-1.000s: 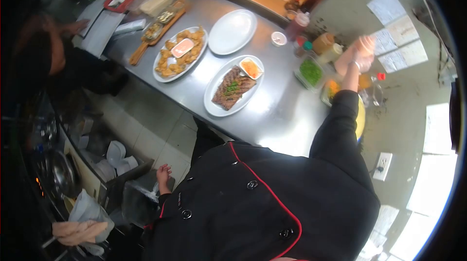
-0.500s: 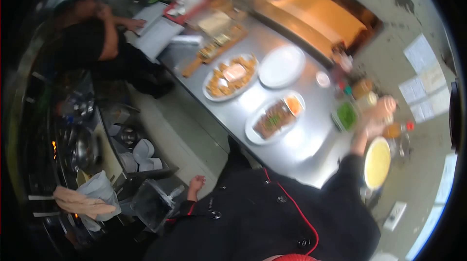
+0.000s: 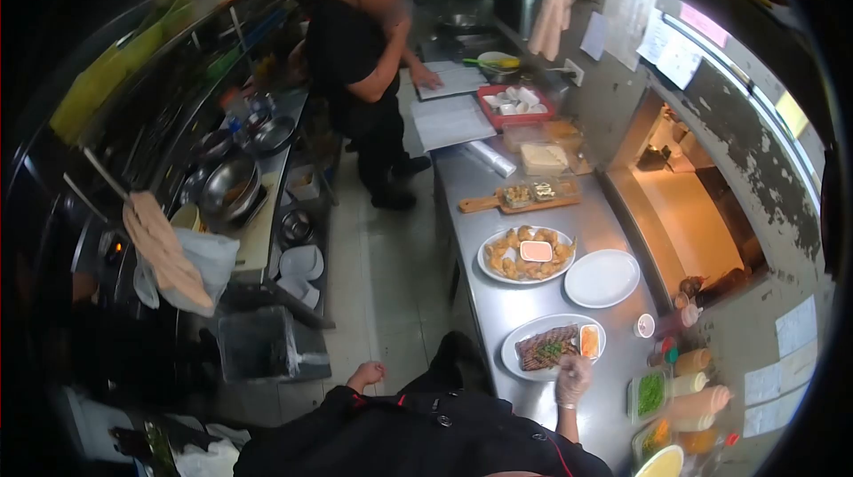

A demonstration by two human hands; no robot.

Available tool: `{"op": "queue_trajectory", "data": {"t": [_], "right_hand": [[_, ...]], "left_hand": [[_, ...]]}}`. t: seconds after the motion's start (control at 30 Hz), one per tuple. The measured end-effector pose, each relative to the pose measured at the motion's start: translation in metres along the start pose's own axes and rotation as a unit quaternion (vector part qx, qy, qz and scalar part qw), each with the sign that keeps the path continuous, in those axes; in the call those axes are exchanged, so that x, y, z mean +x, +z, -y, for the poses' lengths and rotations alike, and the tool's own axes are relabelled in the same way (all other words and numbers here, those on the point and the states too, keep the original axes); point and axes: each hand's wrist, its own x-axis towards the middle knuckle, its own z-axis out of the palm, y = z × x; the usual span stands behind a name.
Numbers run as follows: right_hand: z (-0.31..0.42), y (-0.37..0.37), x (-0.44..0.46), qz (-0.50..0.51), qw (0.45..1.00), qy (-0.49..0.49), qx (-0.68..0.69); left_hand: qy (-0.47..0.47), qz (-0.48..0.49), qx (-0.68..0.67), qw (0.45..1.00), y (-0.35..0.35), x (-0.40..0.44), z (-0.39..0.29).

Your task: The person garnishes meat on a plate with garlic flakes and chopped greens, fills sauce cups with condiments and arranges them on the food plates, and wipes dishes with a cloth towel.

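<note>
The clear-gloved right hand (image 3: 573, 379), its grip indiscernible, has been brought from the pale-pink plastic squeeze bottle (image 3: 700, 404) to the white oval plate (image 3: 513, 360) of sliced brown meat (image 3: 544, 349) on the steel tabletop (image 3: 524, 402), now the work's focus, the bare left hand (image 3: 367, 376) being held loose and empty left of that plate.

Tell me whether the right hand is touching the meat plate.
Cannot tell: in the head view, the gloved right hand overlaps the near rim of the meat plate, but the angle hides any gap beneath.
</note>
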Motion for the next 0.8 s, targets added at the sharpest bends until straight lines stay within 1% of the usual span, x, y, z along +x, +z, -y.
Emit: {"op": "queue_trajectory", "data": {"t": [0.07, 0.1, 0.13, 0.17, 0.2, 0.23, 0.27, 0.3, 0.33, 0.37, 0.43, 0.47, 0.53, 0.57, 0.63, 0.67, 0.7, 0.8], "right_hand": [[0.034, 0.015, 0.011, 0.08, 0.995, -0.06, 0.029], [0.045, 0.028, 0.013, 0.137, 0.986, -0.063, 0.07], [0.051, 0.045, 0.015, 0.19, 0.974, -0.063, 0.109], [0.052, 0.062, 0.018, 0.224, 0.965, -0.097, 0.094], [0.054, 0.076, 0.021, 0.255, 0.956, -0.123, 0.078], [0.06, 0.084, 0.03, 0.294, 0.944, -0.144, 0.044], [0.056, 0.096, 0.036, 0.328, 0.934, -0.137, 0.013], [0.036, 0.114, 0.036, 0.342, 0.923, -0.172, -0.045], [0.017, 0.132, 0.036, 0.391, 0.888, -0.186, -0.155], [0.011, 0.141, 0.039, 0.413, 0.867, -0.173, -0.219], [0.004, 0.147, 0.058, 0.479, 0.819, -0.137, -0.286], [0.02, 0.135, 0.077, 0.53, 0.774, -0.098, -0.332], [0.009, 0.131, 0.084, 0.545, 0.76, -0.048, -0.351], [0.007, 0.125, 0.084, 0.528, 0.771, -0.037, -0.354], [0.007, 0.115, 0.087, 0.494, 0.79, -0.031, -0.361], [0.006, 0.111, 0.089, 0.503, 0.787, -0.016, -0.357], [0.006, 0.109, 0.093, 0.512, 0.783, -0.007, -0.353], [-0.001, 0.109, 0.093, 0.525, 0.782, 0.009, -0.336]], "left_hand": [[-0.033, -0.005, -0.006, 0.999, 0.001, 0.002, 0.01], [-0.054, -0.006, -0.005, 0.999, 0.002, 0.005, 0.014], [-0.028, -0.011, 0.029, 0.999, 0.001, 0.007, 0.018], [-0.003, -0.011, 0.067, 0.998, 0.003, 0.004, 0.021], [-0.014, -0.012, 0.058, 0.998, 0.007, -0.003, 0.02], [-0.019, -0.012, 0.057, 0.998, 0.007, -0.001, 0.016], [-0.022, -0.005, 0.064, 0.998, 0.005, 0.002, 0.01], [-0.015, -0.008, 0.018, 1.0, 0.005, 0.005, 0.003], [-0.013, -0.005, -0.023, 1.0, 0.008, 0.004, -0.002], [-0.016, 0.002, -0.06, 0.998, 0.013, 0.0, -0.004], [-0.015, 0.038, -0.09, 0.995, 0.012, -0.012, -0.023], [-0.014, 0.051, -0.108, 0.993, 0.013, -0.017, -0.034], [0.002, 0.074, -0.123, 0.99, 0.019, -0.023, -0.031], [0.011, 0.079, -0.136, 0.987, 0.02, -0.024, -0.027], [-0.005, 0.106, -0.094, 0.99, 0.019, -0.031, -0.022], [-0.014, 0.113, -0.079, 0.99, 0.02, -0.033, -0.023], [-0.035, 0.11, -0.032, 0.993, 0.019, -0.036, -0.024], [-0.019, 0.119, -0.05, 0.991, 0.011, -0.035, -0.018]]}}
